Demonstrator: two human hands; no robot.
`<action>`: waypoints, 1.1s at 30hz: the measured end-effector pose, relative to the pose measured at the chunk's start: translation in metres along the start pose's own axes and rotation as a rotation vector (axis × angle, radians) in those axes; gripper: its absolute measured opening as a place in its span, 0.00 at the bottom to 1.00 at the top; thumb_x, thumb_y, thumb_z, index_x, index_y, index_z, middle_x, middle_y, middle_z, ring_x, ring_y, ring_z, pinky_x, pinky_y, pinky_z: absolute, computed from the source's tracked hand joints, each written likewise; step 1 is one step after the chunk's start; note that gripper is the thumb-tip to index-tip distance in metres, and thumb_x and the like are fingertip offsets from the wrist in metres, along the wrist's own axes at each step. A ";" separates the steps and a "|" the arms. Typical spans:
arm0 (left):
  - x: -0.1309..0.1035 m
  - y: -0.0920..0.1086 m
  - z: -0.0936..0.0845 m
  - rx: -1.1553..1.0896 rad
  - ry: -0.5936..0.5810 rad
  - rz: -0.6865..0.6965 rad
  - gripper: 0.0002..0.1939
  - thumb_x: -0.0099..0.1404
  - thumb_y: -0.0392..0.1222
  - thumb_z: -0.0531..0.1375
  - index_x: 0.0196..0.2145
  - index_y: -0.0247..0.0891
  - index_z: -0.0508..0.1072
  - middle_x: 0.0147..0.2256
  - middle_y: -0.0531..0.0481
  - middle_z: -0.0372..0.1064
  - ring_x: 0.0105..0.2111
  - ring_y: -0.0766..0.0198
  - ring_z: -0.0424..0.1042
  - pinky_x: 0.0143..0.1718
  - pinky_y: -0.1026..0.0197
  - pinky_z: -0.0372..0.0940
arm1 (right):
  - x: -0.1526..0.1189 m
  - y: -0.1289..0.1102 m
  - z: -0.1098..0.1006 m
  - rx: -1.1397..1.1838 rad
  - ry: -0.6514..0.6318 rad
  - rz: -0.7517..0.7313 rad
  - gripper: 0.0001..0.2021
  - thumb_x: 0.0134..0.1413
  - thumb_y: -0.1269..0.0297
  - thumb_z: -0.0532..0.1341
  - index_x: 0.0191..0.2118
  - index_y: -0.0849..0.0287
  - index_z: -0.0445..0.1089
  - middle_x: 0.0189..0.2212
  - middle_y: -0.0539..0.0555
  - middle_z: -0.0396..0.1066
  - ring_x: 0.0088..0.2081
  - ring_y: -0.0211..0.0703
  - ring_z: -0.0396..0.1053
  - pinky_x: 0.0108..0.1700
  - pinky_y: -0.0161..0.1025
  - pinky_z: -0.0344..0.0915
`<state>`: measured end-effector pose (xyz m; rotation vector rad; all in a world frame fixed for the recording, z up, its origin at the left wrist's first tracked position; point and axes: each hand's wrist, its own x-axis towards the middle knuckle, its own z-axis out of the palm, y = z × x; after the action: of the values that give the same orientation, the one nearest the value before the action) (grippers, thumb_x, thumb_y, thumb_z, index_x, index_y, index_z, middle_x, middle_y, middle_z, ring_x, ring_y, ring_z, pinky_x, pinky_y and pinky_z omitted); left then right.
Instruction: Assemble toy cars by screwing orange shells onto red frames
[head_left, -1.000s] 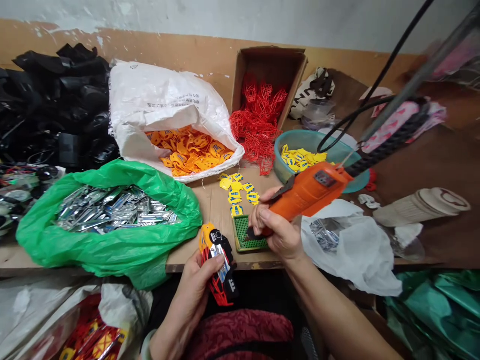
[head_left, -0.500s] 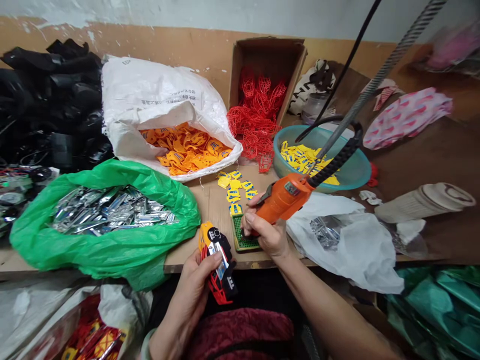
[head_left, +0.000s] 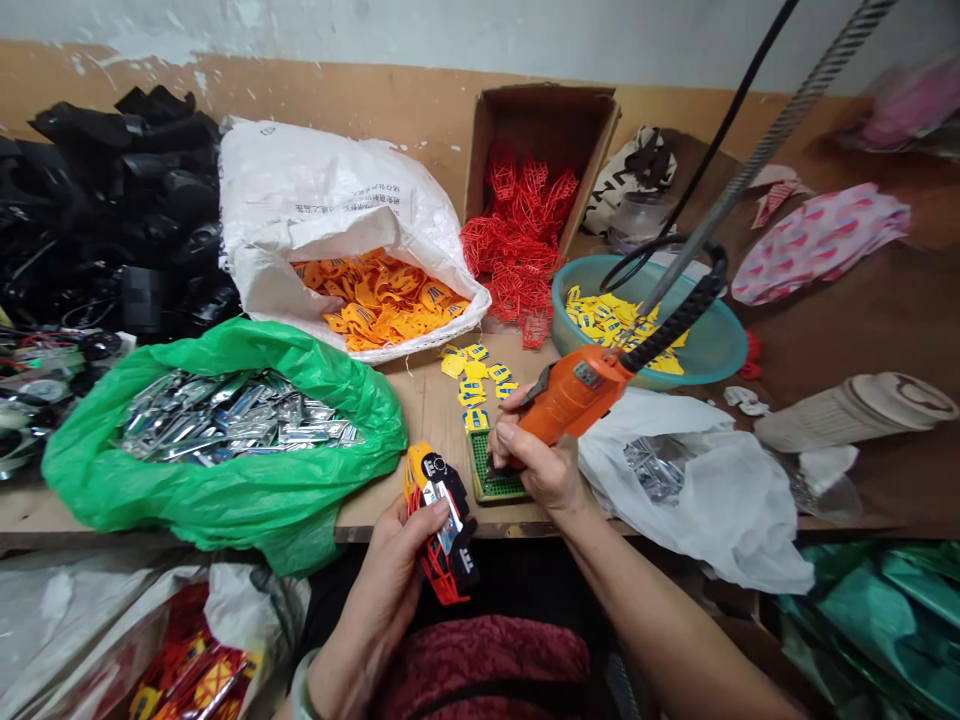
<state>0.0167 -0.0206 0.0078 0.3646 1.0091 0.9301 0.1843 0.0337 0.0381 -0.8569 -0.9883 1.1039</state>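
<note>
In the head view, the left hand (head_left: 390, 560) pinches the toy (head_left: 459, 545) between thumb and fingers, over the table's (head_left: 420, 390) near edge. Smooth orange shell, thin red bars, a shiny silver plate and black plastic make up its long body. The right hand's (head_left: 551, 465) fingers curl tightly round the driver (head_left: 574, 395), a stubby orange plastic barrel hung from a coiled metal spring (head_left: 757, 170); its tip is hidden, over the green mesh tray (head_left: 486, 480) by the near edge. Flat, glossy yellow pieces (head_left: 475, 372) lie behind the tray. Toward the far edge, a woven white sack (head_left: 337, 170) gapes beside a cardboard box (head_left: 541, 120) of spindly red frames (head_left: 517, 240); left of the toy, crinkled green plastic (head_left: 360, 420) wraps slim silvery strips (head_left: 232, 420).
</note>
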 end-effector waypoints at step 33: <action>-0.004 -0.001 0.008 -0.009 -0.024 0.119 0.20 0.47 0.46 0.76 0.35 0.32 0.78 0.28 0.49 0.76 0.26 0.64 0.71 0.30 0.64 0.65 | -0.024 -0.050 0.040 0.251 -0.226 0.013 0.11 0.53 0.61 0.65 0.41 0.54 0.65 0.17 0.41 0.62 0.16 0.38 0.60 0.25 0.40 0.62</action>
<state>0.0235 -0.0229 0.0132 0.4306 0.9691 1.0352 0.1589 0.0010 0.0929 -0.5445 -1.0034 1.3247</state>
